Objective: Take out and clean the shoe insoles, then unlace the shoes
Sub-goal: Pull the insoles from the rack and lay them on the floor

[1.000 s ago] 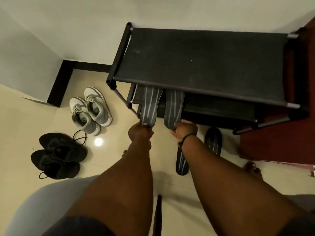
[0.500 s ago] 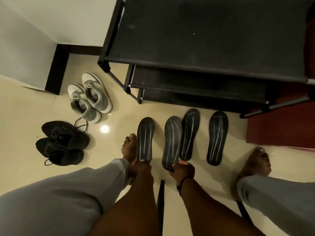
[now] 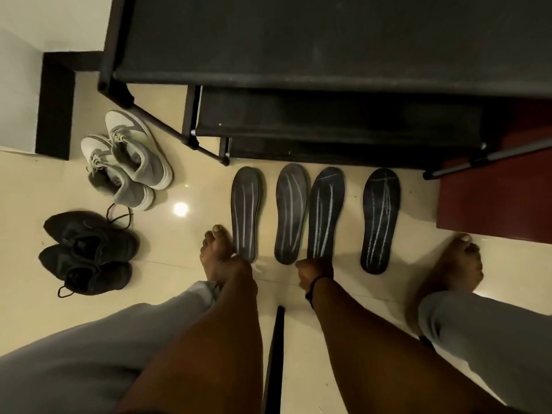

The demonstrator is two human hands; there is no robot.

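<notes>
While both arms reach down to the floor (image 3: 185, 252), four insoles lie in a row just in front of the black shoe rack (image 3: 328, 40). L hand (image 3: 236, 268) sits at the heel of the leftmost insole (image 3: 245, 213); can't tell if it's gripping or just touching. R hand (image 3: 313, 271), w/ a dark band at the wrist, is curled at the heels of the second insole (image 3: 290, 213) and third insole (image 3: 325, 213); grip not clear either. Fourth insole (image 3: 378, 219) lies apart to the right, untouched. Grey-white sneakers (image 3: 131, 159) and black shoes (image 3: 89, 252) stand at left, laces still in. Bare feet flank the row.
</notes>
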